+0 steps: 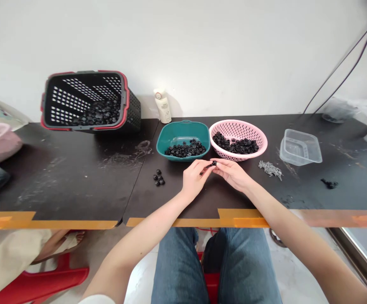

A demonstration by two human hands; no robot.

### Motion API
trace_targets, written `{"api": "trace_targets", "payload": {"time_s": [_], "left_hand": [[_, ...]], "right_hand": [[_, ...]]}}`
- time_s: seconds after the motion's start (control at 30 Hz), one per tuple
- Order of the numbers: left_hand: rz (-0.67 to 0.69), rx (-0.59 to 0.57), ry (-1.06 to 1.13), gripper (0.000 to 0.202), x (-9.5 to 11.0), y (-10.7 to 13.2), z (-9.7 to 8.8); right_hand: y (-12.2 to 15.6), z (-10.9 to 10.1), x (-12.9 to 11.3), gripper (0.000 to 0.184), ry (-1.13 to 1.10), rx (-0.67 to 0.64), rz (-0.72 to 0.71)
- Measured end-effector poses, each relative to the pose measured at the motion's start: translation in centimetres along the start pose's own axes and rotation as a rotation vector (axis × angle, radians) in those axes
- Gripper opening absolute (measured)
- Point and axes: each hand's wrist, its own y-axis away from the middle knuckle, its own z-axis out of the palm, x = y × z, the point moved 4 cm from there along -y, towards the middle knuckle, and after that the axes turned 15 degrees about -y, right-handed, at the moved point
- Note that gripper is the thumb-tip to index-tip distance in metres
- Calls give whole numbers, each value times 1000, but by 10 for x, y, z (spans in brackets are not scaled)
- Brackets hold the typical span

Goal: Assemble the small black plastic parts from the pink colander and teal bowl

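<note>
- Small black part [214, 163] sits pinched at frame centre, our left hand [196, 177] and right hand [232, 175] closed on it at the fingertips.
- Teal plastic tub [171, 136] and pink perforated colander [238, 127] stand just ahead of our hands, both holding matte black rings.
- Loose black pieces [159, 177] lie in a small cluster left of our hands; grey ribbed strips [270, 169] lie to the right.
- Clear plastic tray [300, 147] rests further right.
- Slotted black basket [85, 73] with a red rim lies tipped on its side, upper left, with more rings inside.
- Scuffed dark tabletop [75, 177] runs along a white wall [183, 42], its front edge lined with orange tape [75, 224].
</note>
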Motion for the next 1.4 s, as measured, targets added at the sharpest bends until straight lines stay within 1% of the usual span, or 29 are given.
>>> {"api": "trace_targets", "payload": {"time_s": [0.3,0.53,0.63,0.77,1.1,1.4], "left_hand": [[37,8,-16,16,-4,-1,1],[-85,29,81,17,-7,0,1],[-108,32,106,16,-7,0,1],[-99,23,101,16,-6,-1,1],[-107,52,66,16,-5,0,1],[-67,32,68,17,-3,0,1]], "right_hand": [[1,-3,0,31,56,41,0],[2,-1,0,32,24,60,-9],[2,0,-1,31,15,56,-2],[3,0,-1,29,12,64,1],[3,-1,-1,28,-39,73,16],[3,-1,0,27,-18,75,3]]}}
